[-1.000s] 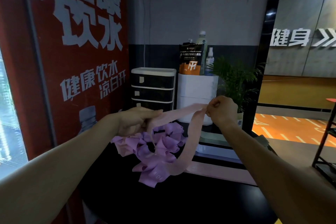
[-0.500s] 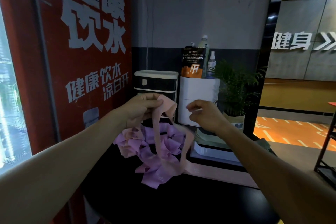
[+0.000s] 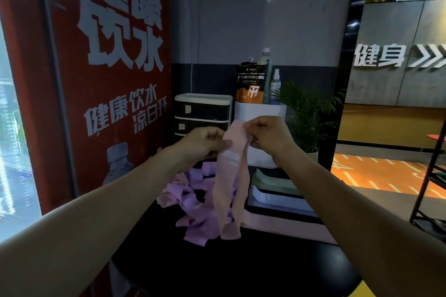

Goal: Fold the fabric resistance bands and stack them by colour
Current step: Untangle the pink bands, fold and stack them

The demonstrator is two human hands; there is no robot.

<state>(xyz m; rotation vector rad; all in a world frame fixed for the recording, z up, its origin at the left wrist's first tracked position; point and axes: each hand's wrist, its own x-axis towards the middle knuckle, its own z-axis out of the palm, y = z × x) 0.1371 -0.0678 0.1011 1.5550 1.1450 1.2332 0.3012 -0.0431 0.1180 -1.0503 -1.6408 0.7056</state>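
Observation:
A pink fabric band (image 3: 230,183) hangs doubled in the air above the black table (image 3: 241,270). My left hand (image 3: 205,143) pinches its upper end from the left, and my right hand (image 3: 268,136) pinches the same end from the right. Both hands are close together at chest height. Under the hanging band lies a loose heap of purple bands (image 3: 193,190), with a few pink ones mixed in at its left side. A flat pink band (image 3: 284,228) lies stretched along the table to the right.
A red drinking-water poster wall (image 3: 108,79) stands at the left. Behind the heap are a black-and-white drawer unit (image 3: 202,113), a white box (image 3: 260,111) with a pouch and bottles, a potted plant (image 3: 311,116) and stacked trays (image 3: 275,190). A black rack (image 3: 432,188) is at the right.
My right hand has come back left to meet my left hand, bringing the band's ends together. The stretched pink band now hangs folded in half.

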